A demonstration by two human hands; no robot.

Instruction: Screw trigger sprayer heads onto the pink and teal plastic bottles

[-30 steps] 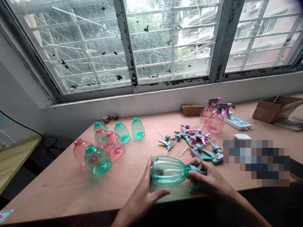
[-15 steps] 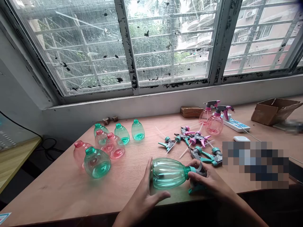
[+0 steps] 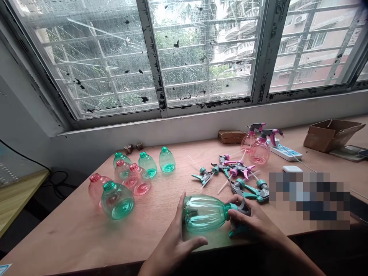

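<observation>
A clear green spray bottle (image 3: 204, 214) lies sideways in the air near the table's front edge, its base to the left. My left hand (image 3: 175, 239) cradles the base, fingers partly hidden behind it and thumb held away below. Around the neck end, the fingers of my right hand (image 3: 253, 218) close on the grey and teal spray head (image 3: 243, 207), which sits at the bottle's mouth. The teal trigger part (image 3: 238, 230) sticks out beneath that hand. Just beyond lie several loose spray heads (image 3: 237, 168), pink or teal, with thin tubes.
Several green and pink open bottles (image 3: 117, 201) stand on the left of the wooden table (image 3: 71, 230). Two pink spray bottles with heads (image 3: 259, 151) are at the back right, near a power strip (image 3: 287, 152), a white case (image 3: 292, 169) and a cardboard box (image 3: 330, 136).
The green bottle's highlights have shifted and its body sits slightly lower at the base, as if turned a little. Both hands keep nearly the same places. The camera view shifts slightly.
</observation>
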